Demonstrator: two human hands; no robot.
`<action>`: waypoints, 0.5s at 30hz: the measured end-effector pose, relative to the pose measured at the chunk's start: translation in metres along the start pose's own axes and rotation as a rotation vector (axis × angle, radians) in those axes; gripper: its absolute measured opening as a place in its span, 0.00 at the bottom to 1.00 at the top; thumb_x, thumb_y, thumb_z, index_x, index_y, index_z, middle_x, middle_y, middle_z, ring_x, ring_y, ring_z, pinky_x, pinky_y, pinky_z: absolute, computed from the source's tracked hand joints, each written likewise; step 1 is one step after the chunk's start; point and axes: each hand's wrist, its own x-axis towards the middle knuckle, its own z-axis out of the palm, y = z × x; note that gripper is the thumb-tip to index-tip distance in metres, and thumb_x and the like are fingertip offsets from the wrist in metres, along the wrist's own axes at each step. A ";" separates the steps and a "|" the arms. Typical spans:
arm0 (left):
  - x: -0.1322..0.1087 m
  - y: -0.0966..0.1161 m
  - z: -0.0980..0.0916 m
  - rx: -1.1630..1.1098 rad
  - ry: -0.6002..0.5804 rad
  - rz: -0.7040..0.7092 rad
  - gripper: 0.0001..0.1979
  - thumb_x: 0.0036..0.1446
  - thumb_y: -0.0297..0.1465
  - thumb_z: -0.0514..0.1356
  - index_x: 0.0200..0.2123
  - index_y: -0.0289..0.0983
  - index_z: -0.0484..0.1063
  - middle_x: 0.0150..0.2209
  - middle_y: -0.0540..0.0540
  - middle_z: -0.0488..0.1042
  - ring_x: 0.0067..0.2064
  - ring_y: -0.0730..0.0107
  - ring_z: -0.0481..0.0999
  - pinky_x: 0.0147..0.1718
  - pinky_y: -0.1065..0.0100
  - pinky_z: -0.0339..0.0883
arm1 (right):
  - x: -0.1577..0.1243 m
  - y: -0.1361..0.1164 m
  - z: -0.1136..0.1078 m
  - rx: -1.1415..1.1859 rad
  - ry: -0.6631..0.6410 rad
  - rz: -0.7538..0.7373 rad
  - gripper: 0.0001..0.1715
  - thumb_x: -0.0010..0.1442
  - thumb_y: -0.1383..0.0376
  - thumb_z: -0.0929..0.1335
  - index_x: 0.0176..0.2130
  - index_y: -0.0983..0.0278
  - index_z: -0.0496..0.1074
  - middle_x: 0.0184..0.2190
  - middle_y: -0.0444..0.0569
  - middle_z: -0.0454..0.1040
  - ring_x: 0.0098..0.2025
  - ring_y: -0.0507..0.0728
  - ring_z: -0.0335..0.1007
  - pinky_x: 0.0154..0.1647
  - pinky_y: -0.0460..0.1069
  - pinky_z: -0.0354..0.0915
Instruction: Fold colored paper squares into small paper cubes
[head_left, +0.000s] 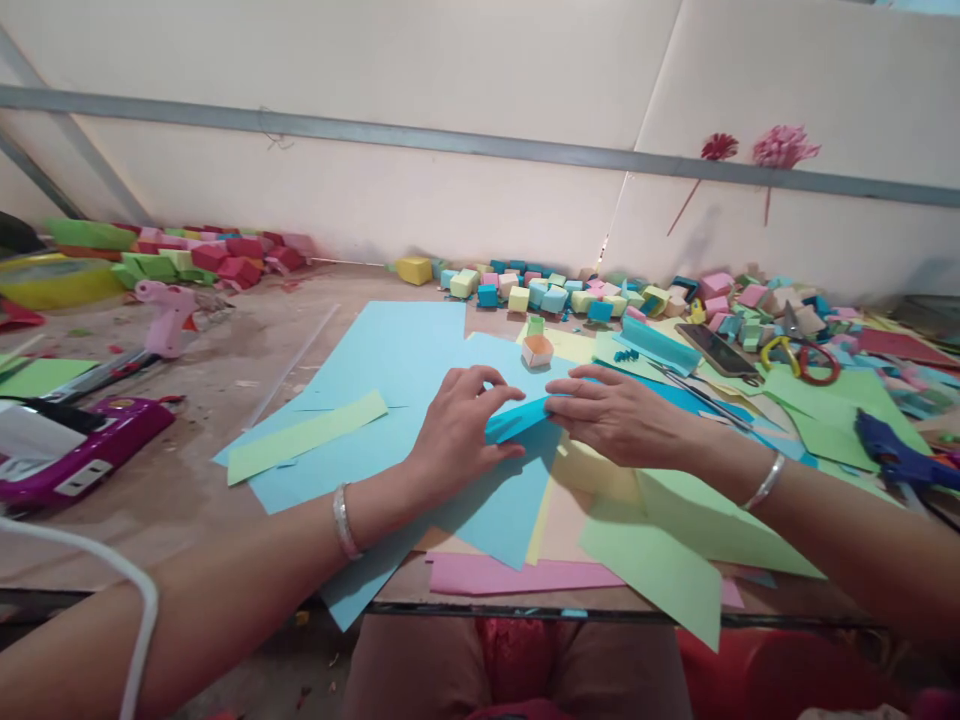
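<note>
A narrow piece of bright blue paper (517,420) spans the gap between my two hands, above light blue sheets (405,350). My left hand (463,420) pinches its left end between thumb and fingers. The fingers of my right hand (611,412) close on the other end; that thumb is hidden. Just beyond my hands stands a small open paper box (536,350), whitish outside and orange inside, with a green piece behind it. To the left, a pale green paper strip (307,437) lies across the blue sheet.
Small coloured paper boxes (555,298) line the table's back, with more at far left. Scissors (799,358), a phone (720,352) and a blue glue gun (904,455) lie right. A pink glue gun (166,315) and purple power strip (90,455) sit left. A white cable (139,590) crosses my left forearm.
</note>
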 end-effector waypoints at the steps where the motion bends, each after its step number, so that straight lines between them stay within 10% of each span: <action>1: -0.001 -0.001 0.002 -0.016 -0.066 0.021 0.15 0.48 0.30 0.69 0.42 0.40 0.76 0.44 0.44 0.73 0.46 0.58 0.69 0.46 0.57 0.65 | 0.000 -0.003 0.000 0.034 -0.014 -0.013 0.15 0.67 0.72 0.60 0.44 0.64 0.74 0.48 0.51 0.75 0.57 0.57 0.65 0.60 0.56 0.57; 9: -0.005 -0.003 0.005 -0.068 -0.306 -0.059 0.05 0.56 0.26 0.61 0.35 0.38 0.78 0.33 0.47 0.77 0.36 0.66 0.74 0.36 0.66 0.64 | -0.021 -0.014 0.033 0.510 0.141 0.437 0.12 0.63 0.69 0.65 0.48 0.65 0.69 0.38 0.51 0.77 0.38 0.55 0.72 0.40 0.50 0.66; 15: -0.005 0.003 -0.001 -0.038 -0.351 -0.050 0.14 0.63 0.35 0.54 0.31 0.38 0.77 0.31 0.47 0.75 0.36 0.65 0.72 0.35 0.66 0.61 | -0.028 -0.013 0.039 0.718 0.105 0.481 0.09 0.64 0.64 0.65 0.36 0.64 0.74 0.34 0.50 0.74 0.37 0.54 0.69 0.37 0.47 0.64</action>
